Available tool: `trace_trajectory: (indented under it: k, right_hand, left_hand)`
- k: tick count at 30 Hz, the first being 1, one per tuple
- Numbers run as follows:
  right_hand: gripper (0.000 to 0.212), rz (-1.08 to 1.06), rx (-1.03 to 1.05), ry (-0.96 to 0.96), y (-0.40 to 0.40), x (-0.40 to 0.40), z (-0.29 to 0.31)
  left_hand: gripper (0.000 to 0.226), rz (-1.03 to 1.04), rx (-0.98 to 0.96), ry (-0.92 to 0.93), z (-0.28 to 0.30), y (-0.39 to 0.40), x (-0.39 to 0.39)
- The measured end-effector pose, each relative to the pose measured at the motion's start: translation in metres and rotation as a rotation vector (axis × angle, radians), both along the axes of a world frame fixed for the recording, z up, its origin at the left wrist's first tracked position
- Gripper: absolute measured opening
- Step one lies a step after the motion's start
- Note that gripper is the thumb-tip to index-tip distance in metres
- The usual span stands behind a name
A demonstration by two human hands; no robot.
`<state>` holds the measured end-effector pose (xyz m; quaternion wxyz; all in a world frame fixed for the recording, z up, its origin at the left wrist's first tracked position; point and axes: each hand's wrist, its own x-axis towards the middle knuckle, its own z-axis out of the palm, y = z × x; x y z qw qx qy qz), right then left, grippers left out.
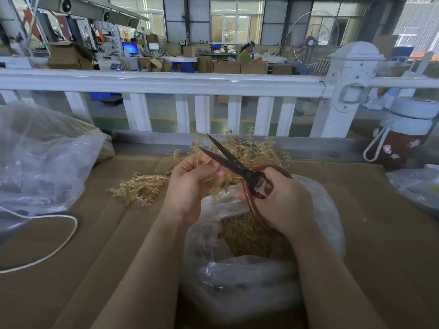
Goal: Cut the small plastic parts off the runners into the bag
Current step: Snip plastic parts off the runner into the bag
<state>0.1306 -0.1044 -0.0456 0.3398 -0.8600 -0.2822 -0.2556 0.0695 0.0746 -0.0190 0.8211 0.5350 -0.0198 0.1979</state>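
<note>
My left hand [190,184] grips a yellowish translucent plastic runner [202,148] with small parts along it, held above the open clear bag [237,281]. My right hand [282,205] holds black scissors with red handles [228,160]; the blades are apart, tips pointing up-left beside the runner. Cut yellowish parts [242,236] lie inside the bag. A heap of further runners [259,150] sits behind my hands, and another bunch [140,186] lies on the cardboard to the left.
Brown cardboard [95,245] covers the table. A large clear plastic bag [40,162] and a white cord [59,245] lie left. A red bottle with a white lid [403,138] and plastic packets [418,186] stand right. A white railing [166,84] runs behind.
</note>
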Motion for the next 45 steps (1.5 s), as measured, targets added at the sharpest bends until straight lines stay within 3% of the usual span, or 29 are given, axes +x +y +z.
trace_trajectory:
  k: [3, 8, 13, 21, 29, 36, 40, 45]
  right_hand:
    - [0.061, -0.002, -0.009, -0.007, 0.0003, 0.0014, -0.0001]
    - [0.062, 0.017, -0.023, -0.005, 0.0005, 0.0022, -0.0006]
    - [0.064, 0.014, -0.033, -0.018, -0.0001, 0.001, 0.0006]
    - [0.087, -0.011, 0.013, -0.047, 0.0015, -0.0004, 0.0004]
    - [0.072, -0.016, 0.011, -0.065, 0.0015, 0.0027, -0.0028]
    - [0.073, -0.036, -0.035, -0.065, 0.0007, 0.0051, -0.0047]
    - [0.061, -0.019, 0.006, -0.083, 0.0006, 0.0064, -0.006]
    - [0.065, 0.019, 0.037, -0.083, 0.001, 0.0059, -0.0061]
  left_hand:
    - [0.021, 0.002, 0.065, -0.029, 0.0009, -0.0034, -0.0006]
    - [0.024, -0.011, 0.108, -0.017, 0.0012, -0.0032, -0.0013]
    - [0.04, 0.002, 0.136, -0.01, -0.0014, -0.0031, 0.0006]
    - [0.03, -0.012, 0.1, -0.003, 0.0004, -0.0034, 0.0005]
    - [0.034, -0.014, 0.066, -0.003, 0.0007, -0.0041, 0.0]
    - [0.004, -0.008, -0.067, 0.015, -0.0022, 0.0011, 0.0006]
    - [0.011, -0.028, -0.082, -0.015, -0.0045, 0.004, 0.0007]
    - [0.017, -0.02, -0.104, 0.006, -0.0041, 0.0053, 0.0004]
